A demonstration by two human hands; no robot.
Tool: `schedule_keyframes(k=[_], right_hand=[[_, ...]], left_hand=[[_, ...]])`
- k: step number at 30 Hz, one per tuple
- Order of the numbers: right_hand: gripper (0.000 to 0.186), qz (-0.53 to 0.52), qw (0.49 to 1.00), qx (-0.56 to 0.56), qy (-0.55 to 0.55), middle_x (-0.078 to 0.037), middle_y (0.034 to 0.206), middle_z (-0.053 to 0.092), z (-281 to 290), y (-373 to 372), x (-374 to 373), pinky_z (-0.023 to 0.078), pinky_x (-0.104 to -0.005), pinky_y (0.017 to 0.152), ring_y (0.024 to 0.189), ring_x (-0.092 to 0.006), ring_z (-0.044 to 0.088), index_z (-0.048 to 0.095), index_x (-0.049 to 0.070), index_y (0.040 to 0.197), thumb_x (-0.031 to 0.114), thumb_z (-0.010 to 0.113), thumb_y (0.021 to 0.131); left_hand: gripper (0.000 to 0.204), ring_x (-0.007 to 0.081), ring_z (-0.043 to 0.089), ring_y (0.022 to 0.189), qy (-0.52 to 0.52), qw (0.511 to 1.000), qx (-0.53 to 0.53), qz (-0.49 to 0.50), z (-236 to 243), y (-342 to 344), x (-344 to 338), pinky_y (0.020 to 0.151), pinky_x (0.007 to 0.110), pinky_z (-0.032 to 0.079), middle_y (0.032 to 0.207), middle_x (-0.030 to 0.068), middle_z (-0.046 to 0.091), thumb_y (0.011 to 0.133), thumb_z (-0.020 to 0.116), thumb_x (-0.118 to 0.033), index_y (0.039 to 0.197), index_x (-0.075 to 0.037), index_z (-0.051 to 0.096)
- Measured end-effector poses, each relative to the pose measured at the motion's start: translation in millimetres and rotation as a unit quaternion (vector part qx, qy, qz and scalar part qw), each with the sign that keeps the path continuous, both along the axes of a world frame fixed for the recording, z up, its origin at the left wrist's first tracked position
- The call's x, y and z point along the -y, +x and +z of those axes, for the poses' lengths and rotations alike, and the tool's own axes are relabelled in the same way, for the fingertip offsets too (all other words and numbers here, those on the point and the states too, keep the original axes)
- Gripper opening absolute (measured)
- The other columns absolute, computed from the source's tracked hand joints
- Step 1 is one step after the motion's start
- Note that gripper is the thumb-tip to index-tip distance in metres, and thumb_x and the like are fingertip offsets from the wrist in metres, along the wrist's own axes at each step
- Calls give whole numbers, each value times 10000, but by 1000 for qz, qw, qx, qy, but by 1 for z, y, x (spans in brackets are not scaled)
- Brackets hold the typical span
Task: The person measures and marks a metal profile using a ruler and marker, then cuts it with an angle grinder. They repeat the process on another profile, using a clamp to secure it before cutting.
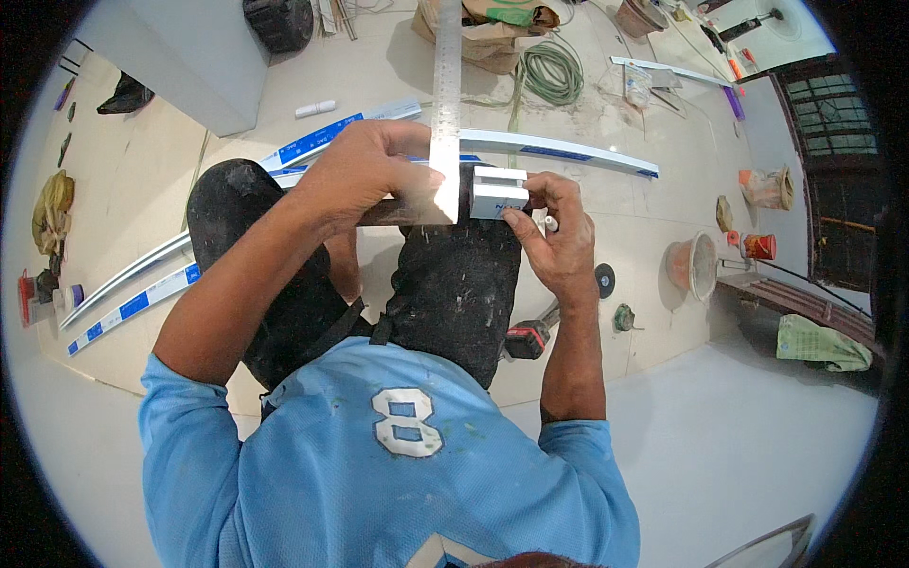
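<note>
My left hand (360,170) is closed round the stock of a metal try square (445,85), whose long ruled blade points away from me above my knees. My right hand (559,237) pinches a short white profile piece (498,192) with grooved rails and a blue label, just right of the square. A slim white object (551,224), perhaps a pen, also sits in the right fingers. Long white strips with blue film (587,157) lie on the tiled floor beyond and beside my legs. A red and black cordless tool (525,339) lies under my right forearm.
A coiled green hose (552,74), brown sacks (478,52) and a white pillar (189,66) stand ahead. To the right are buckets (691,265), a red can (758,245), a black disc (604,281) and a dark barred door (824,170). Bags (55,213) and small items lie left.
</note>
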State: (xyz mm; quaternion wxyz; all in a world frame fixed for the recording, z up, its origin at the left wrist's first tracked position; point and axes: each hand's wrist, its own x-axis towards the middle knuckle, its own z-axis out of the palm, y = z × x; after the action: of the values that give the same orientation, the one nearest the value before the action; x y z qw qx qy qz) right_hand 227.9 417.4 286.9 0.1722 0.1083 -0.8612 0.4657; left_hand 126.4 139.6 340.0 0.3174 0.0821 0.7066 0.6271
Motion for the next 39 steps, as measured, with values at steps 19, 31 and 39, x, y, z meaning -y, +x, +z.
schedule_keyframes(k=[19,31,39], right_hand=[[554,-3,999,32,0,-147,1308,790,3,9,14,660,-328,837,986,-175,796,724,31,1380,-68,857,852],[591,16,1000,20,-17,-188,1343,770,-2,6,11,683,-340,787,1037,-225,806,724,59,1403,-86,834,840],[596,19,1000,15,-19,-194,1353,763,-3,6,11,688,-339,759,1023,-222,810,730,65,1395,-74,864,832]], left_hand=[[431,111,648,657,-63,988,-128,-55,1,30,-30,645,312,541,756,37,726,837,833,-135,1263,-70,828],[390,116,653,664,-86,984,-145,-49,4,33,-29,652,313,546,758,25,727,864,822,-109,1250,-54,824],[448,66,634,731,-98,986,-118,-69,7,30,-28,666,253,537,853,-7,724,899,836,-121,1336,-32,789]])
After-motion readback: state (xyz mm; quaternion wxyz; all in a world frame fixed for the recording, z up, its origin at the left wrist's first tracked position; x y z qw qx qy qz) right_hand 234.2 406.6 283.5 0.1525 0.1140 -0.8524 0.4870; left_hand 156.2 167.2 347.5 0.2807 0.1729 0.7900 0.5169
